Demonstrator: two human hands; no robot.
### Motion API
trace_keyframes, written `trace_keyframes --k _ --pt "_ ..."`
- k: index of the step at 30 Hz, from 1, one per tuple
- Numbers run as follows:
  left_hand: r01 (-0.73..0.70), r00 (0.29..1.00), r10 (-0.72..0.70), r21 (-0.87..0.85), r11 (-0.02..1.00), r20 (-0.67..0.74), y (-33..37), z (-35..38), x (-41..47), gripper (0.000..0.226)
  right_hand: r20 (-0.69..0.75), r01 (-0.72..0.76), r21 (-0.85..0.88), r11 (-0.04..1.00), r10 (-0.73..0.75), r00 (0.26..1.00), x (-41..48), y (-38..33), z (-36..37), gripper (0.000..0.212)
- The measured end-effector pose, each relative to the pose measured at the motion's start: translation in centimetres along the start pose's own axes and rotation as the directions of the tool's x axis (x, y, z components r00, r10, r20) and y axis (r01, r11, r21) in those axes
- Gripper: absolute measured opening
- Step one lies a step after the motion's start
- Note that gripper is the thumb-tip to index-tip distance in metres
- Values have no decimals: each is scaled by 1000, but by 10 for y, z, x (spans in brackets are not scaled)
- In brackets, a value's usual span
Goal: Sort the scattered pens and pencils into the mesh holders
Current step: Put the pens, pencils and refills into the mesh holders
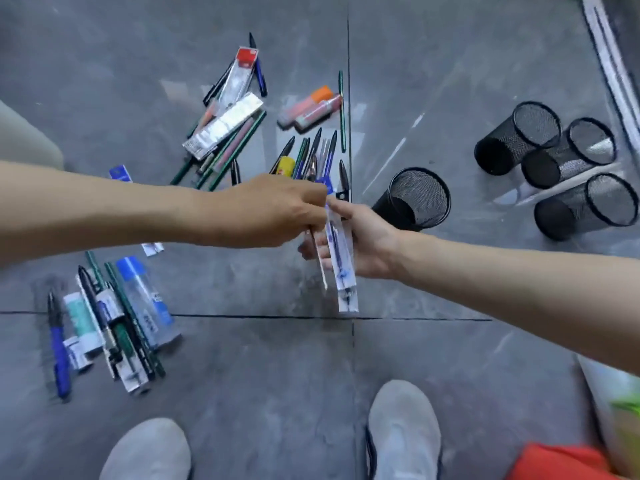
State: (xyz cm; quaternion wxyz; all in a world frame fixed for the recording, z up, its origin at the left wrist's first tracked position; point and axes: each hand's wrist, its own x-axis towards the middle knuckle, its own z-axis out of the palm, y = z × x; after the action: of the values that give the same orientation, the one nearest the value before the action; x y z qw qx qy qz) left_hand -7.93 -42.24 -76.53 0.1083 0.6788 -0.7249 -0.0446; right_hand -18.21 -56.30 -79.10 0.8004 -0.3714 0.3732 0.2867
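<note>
Holding one packaged pen (341, 258) above the middle of the floor (242, 375), both hands share it: left hand (273, 211) pinches its top, right hand (363, 242) closes around the sleeve. Light, slippery plastic; I would grasp mid-length. The mesh holders (420, 197) stand near.

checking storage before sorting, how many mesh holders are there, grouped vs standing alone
Grouped mesh holders on the right: 3
Lone mesh holder near the hands: 1
Total: 4
</note>
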Motion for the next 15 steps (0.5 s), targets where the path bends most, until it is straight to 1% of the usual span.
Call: trace_keyframes --k 1,3,4,5,7,8,10,12,13,14,15 --pt "-8 1000 8 18 1000 22 5 -3 -6 15 42 -11 0 1000 11 999 1 1 10 44" --pt "-12 997 9 37 999 73 10 -2 -6 15 63 -14 -23 1000 15 998 1 2 19 38" --pt "13 996 -15 28 1000 91 11 -3 -8 17 51 -11 -51 999 14 999 2 2 25 41" --pt "56 994 -56 4 998 94 10 -3 -11 19 31 -2 -81 997 5 1000 3 2 30 49" --pt "139 987 -133 -71 988 85 8 -6 -19 29 -13 21 -135 991 -23 1000 7 -1 38 66" --pt "163 985 -155 -110 981 74 8 -8 -26 37 -13 37 -165 986 -39 999 7 -4 40 67" --pt "177 984 -177 -169 970 17 9 -13 -44 51 31 82 -253 964 -77 997 6 -13 46 61" --pt "215 973 -225 -154 965 -50 7 -16 -67 50 45 121 -350 929 -112 993 4 -20 49 53" --pt "297 948 -307 -118 948 -81 1 -15 -79 44 30 126 -389 913 -125 992 4 -23 50 47" --pt "436 892 -444 -92 895 -91 -6 -13 -93 34 11 120 -419 900 -127 992 5 -24 51 42" --pt "614 783 -619 -78 785 -67 -18 -10 -107 23 -1 105 -443 890 -117 993 5 -24 51 36"
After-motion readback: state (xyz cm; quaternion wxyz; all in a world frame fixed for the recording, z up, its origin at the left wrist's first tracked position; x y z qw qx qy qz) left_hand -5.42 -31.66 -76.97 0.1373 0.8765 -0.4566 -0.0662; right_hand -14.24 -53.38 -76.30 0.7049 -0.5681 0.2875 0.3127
